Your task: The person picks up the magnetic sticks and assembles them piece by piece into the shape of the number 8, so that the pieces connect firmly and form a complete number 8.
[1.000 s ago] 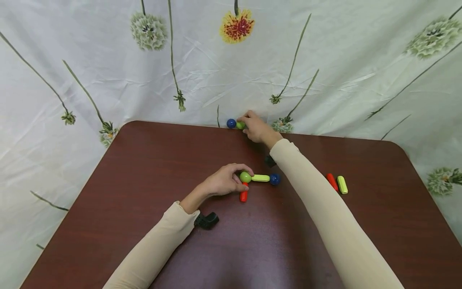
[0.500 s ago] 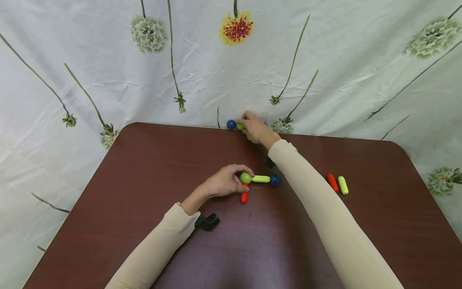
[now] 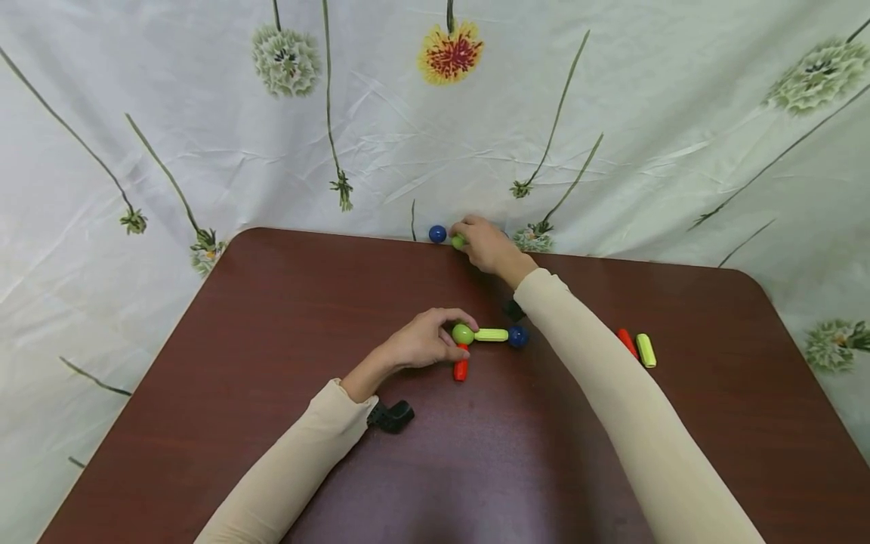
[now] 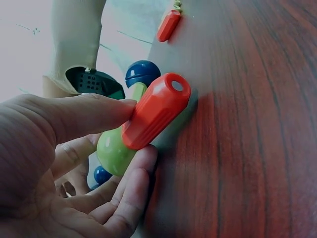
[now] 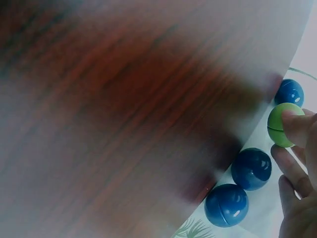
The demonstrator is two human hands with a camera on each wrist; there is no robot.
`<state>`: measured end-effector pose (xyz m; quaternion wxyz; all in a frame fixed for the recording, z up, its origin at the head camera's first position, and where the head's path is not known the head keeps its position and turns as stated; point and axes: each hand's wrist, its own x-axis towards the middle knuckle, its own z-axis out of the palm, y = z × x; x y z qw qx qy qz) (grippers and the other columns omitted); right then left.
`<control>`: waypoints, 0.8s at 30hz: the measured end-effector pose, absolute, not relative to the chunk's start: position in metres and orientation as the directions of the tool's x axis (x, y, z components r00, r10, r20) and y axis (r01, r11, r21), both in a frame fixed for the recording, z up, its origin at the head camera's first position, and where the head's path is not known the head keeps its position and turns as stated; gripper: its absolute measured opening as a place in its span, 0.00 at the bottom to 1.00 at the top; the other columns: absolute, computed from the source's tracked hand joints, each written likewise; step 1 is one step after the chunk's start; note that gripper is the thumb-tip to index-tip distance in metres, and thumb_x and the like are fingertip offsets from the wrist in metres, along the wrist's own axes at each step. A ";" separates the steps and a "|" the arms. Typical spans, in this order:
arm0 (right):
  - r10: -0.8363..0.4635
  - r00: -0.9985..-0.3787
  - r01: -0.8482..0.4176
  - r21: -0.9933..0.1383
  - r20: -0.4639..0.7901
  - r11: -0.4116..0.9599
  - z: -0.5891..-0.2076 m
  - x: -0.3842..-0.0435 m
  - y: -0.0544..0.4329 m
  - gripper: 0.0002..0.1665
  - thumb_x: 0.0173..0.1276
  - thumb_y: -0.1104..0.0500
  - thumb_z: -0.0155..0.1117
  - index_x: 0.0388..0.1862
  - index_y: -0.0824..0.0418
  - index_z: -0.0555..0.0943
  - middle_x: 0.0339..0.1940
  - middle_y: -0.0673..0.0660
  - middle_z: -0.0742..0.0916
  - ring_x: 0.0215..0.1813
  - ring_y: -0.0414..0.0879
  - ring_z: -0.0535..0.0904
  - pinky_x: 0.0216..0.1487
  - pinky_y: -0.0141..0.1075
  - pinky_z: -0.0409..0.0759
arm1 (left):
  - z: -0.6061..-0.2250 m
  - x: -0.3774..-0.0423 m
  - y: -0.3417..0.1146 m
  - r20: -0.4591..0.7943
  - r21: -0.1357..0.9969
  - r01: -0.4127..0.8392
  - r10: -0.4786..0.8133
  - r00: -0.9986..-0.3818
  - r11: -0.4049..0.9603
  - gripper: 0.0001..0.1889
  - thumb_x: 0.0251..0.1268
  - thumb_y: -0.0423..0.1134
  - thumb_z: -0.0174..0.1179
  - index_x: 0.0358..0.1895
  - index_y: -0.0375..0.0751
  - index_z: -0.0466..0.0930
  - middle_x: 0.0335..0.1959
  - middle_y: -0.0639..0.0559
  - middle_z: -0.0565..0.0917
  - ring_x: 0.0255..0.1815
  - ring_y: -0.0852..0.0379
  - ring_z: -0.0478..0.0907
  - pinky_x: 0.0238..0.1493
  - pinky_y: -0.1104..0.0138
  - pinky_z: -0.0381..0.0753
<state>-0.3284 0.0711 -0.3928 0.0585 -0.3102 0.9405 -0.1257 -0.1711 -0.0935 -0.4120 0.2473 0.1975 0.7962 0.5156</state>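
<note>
My left hand (image 3: 423, 340) holds a joined piece of magnetic building toy over the table's middle. Its thumb presses a red magnetic stick (image 4: 157, 111), and its fingers curl round a green ball (image 4: 114, 151). From that ball a yellow-green stick (image 3: 491, 335) leads to a dark blue ball (image 3: 518, 336). At the table's far edge my right hand (image 3: 488, 245) pinches another green ball (image 5: 277, 124) between thumb and fingers. A blue ball (image 3: 438, 234) lies just left of it, and two more blue balls (image 5: 251, 168) show beside the fingers in the right wrist view.
To the right, partly behind the right sleeve, lie a red stick (image 3: 627, 342) and a yellow-green stick (image 3: 646, 350). A flower-printed white cloth (image 3: 381, 113) hangs behind the far edge of the dark red-brown table (image 3: 306, 287).
My right hand has drawn its green ball slightly right and toward me, opening a small gap from the blue ball. The left hand stays in place with its piece.
</note>
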 end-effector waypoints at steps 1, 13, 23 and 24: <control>-0.601 -0.799 -0.570 -0.292 -0.021 0.768 -0.392 -0.327 0.073 0.20 0.77 0.63 0.55 0.66 0.60 0.75 0.64 0.62 0.76 0.65 0.56 0.74 0.66 0.47 0.74 | -0.412 -0.171 -0.093 -0.194 0.919 0.054 0.568 -0.800 0.389 0.21 0.58 0.27 0.69 0.55 0.39 0.79 0.43 0.44 0.83 0.29 0.60 0.84 0.32 0.70 0.77; -0.606 -0.792 -0.576 -0.418 0.072 0.702 -0.381 -0.305 0.107 0.20 0.76 0.61 0.59 0.64 0.63 0.75 0.62 0.64 0.77 0.63 0.59 0.74 0.63 0.51 0.74 | -0.410 -0.175 -0.089 -0.216 0.924 0.025 0.573 -0.791 0.382 0.21 0.59 0.26 0.68 0.57 0.38 0.79 0.43 0.44 0.83 0.28 0.59 0.83 0.31 0.70 0.75; -0.620 -0.771 -0.603 -0.485 0.148 0.634 -0.381 -0.269 0.128 0.20 0.75 0.58 0.61 0.64 0.60 0.76 0.60 0.58 0.82 0.61 0.53 0.78 0.62 0.49 0.75 | -0.412 -0.174 -0.094 -0.237 0.929 -0.015 0.564 -0.791 0.369 0.21 0.60 0.26 0.67 0.58 0.38 0.79 0.24 0.52 0.81 0.19 0.61 0.69 0.23 0.71 0.62; -0.622 -0.767 -0.607 -0.495 0.159 0.622 -0.380 -0.264 0.131 0.20 0.75 0.58 0.61 0.63 0.60 0.77 0.60 0.57 0.83 0.60 0.53 0.79 0.61 0.49 0.75 | -0.412 -0.173 -0.094 -0.237 0.929 -0.015 0.564 -0.791 0.369 0.21 0.60 0.26 0.67 0.58 0.38 0.79 0.22 0.54 0.80 0.18 0.61 0.67 0.23 0.71 0.61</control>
